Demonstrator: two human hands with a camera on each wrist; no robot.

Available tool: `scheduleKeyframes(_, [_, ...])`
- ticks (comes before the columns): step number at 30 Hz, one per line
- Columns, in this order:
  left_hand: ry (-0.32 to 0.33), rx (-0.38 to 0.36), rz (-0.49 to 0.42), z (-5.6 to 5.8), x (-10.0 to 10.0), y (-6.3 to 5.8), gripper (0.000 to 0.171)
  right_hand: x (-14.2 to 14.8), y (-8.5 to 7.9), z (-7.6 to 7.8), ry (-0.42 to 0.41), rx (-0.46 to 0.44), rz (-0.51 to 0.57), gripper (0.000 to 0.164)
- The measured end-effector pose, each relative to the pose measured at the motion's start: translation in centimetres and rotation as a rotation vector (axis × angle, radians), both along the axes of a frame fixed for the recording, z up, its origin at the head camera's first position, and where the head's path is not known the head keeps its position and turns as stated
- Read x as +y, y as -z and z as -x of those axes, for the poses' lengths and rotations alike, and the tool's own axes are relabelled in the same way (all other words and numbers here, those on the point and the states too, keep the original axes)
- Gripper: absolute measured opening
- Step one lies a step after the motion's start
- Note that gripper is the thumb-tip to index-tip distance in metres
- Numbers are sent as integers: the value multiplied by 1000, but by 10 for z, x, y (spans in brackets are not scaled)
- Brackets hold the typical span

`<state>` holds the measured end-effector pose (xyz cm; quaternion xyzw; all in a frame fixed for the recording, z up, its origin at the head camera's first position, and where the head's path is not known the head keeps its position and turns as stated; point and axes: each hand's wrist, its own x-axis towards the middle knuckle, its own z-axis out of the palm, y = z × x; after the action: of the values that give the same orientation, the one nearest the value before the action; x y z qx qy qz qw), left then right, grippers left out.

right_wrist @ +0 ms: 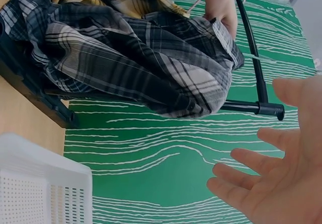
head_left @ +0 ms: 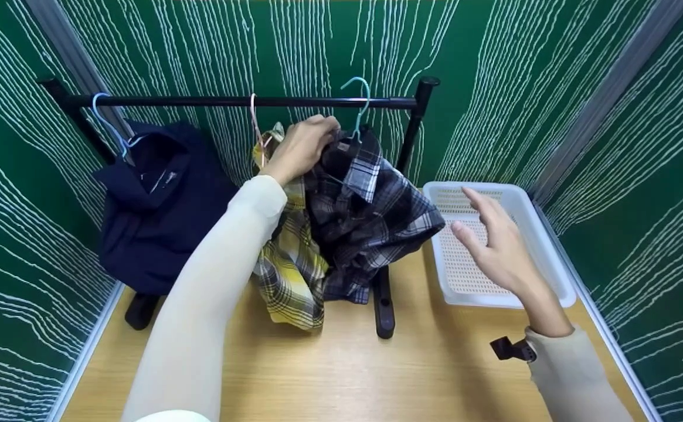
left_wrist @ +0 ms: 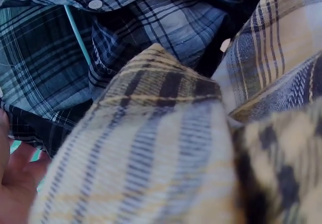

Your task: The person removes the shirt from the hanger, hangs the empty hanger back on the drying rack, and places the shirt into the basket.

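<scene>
My left hand [head_left: 303, 146] grips the dark plaid shirt [head_left: 370, 217] at its collar and shoulder, just below the rail. A teal hanger [head_left: 367, 97] sticks up from that shirt's neck, its hook at the rail; whether it bears on the rail I cannot tell. Close beside it, partly behind my left forearm, hangs a yellow plaid shirt [head_left: 288, 281] on a pink hanger [head_left: 253, 111]. In the left wrist view, yellow plaid cloth [left_wrist: 151, 143] hides much of the grip. My right hand [head_left: 496, 246] is held above the white basket, fingers spread, touching nothing.
A black clothes rail [head_left: 189, 101] stands on the wooden table [head_left: 341, 375]. At its left end a navy shirt [head_left: 165, 240] hangs from a blue hanger [head_left: 106, 120]. The white perforated basket [head_left: 464, 264] sits at the right, near the green patterned wall [head_left: 658, 193].
</scene>
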<state>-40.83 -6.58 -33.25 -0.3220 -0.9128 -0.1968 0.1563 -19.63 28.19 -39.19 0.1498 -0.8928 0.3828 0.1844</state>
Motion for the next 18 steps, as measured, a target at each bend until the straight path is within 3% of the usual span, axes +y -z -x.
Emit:
scheduleKeyframes(8, [16,55,-68,-11,14,-8,25,8,-11,-2,-13,5,67,60])
scheduleKeyframes(18, [24,38,-95,-37,35,-13,16,24,-40,-7,29,-16,66,56])
